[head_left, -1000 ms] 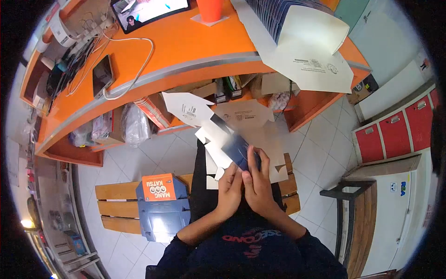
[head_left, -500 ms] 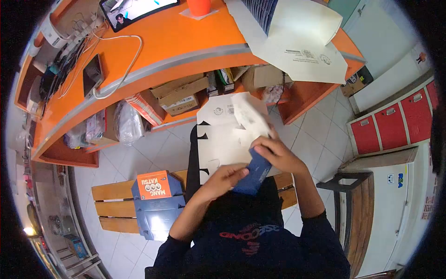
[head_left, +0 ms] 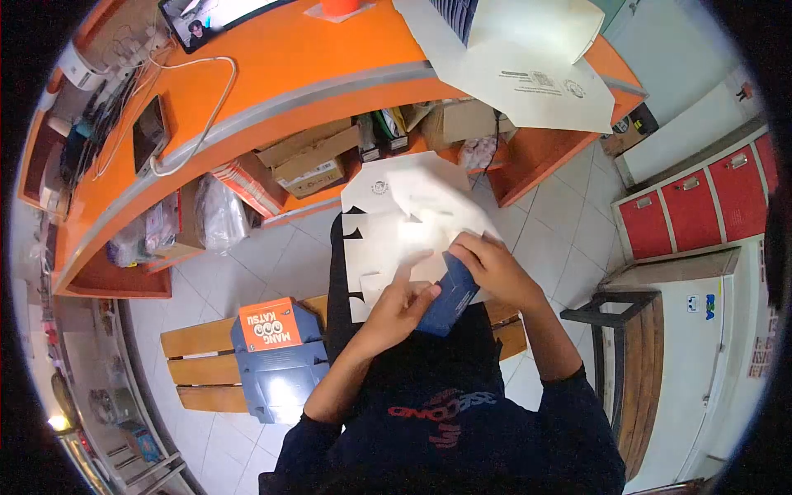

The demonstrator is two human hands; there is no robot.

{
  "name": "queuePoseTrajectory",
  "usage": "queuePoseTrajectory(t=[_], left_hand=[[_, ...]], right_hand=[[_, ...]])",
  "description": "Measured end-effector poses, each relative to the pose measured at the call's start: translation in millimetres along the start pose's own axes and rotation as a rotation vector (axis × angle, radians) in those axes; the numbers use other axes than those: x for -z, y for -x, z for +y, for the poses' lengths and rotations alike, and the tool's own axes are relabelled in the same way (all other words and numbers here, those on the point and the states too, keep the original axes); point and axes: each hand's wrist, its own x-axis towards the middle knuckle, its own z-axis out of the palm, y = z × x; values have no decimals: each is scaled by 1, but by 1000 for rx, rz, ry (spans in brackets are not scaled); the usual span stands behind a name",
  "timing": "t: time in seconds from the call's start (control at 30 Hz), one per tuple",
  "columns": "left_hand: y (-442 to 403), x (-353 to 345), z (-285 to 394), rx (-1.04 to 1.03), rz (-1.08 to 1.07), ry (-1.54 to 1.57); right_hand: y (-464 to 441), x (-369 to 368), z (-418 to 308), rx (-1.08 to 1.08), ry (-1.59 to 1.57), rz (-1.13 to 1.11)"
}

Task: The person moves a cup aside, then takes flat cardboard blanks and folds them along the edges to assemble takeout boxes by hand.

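Note:
A die-cut cardboard sheet (head_left: 375, 239), cream inside and dark blue outside, lies across my lap. Its right part is folded over, so a blue panel (head_left: 450, 301) faces me. My right hand (head_left: 493, 268) is closed on the upper end of that folded part. At the panel's left edge is my left hand (head_left: 396, 309), with its thumb on the blue face and a finger stretched over the cream side. A cream flap above my right hand is blurred.
Flat blue cardboard with an orange printed panel (head_left: 271, 324) rests on the wooden bench (head_left: 198, 370) at left. Ahead stands the orange desk (head_left: 305, 62) with a phone (head_left: 151, 136), a tablet and more cream sheets (head_left: 528, 70). A dark-framed wooden seat (head_left: 639, 363) is at right.
The cardboard was turned and laid open on my lap, with its right part folded. Since the last earlier frame, a finger of my left hand has stretched forward. The view has shifted slightly.

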Motion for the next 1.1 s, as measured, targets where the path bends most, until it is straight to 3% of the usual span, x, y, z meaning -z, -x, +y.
queuePoseTrajectory(t=[0.07,0.2,0.27,0.33,0.37,0.4,0.47,0.57,0.63,0.67,0.73,0.77,0.8,0.83,0.93,1.0,1.07,1.1], left_hand=[[0,-1,3,-19,25,-39],[-1,-3,0,-8,74,-143],[-1,-4,0,-3,92,-169],[-2,0,3,-243,126,-275],[0,4,7,-367,146,-329],[8,16,13,-324,171,-172],[8,45,-10,-703,394,-140],[25,64,11,-672,401,-658],[33,62,12,-567,232,-1039],[32,58,11,-712,110,-1144],[33,51,18,-676,-136,-1122],[33,41,24,-779,19,-1163],[32,42,26,-721,73,-1281],[33,46,28,-658,126,-1399],[23,56,25,-581,198,-1495],[21,56,23,-536,133,-1471],[23,50,30,-427,39,-1403],[21,49,35,-381,-6,-1369]], right_hand=[[-1,0,2,-124,8,-95],[7,-7,5,372,135,6],[5,-7,11,358,60,-4],[2,-1,13,302,-65,25],[2,6,24,190,-196,102],[4,17,38,77,-326,177],[6,43,52,-42,-953,287],[-27,48,105,425,-1613,-194],[-44,33,110,375,-1722,-165],[-55,22,109,299,-1749,-72],[-76,-1,99,84,-1602,300],[-88,-8,93,15,-1489,451],[-90,-4,83,83,-1374,550],[-102,1,81,-10,-937,778],[-71,20,20,199,-709,418],[-55,19,-19,316,-454,-20],[-53,13,-19,430,-347,-207],[-58,9,-1,493,-366,-177]])
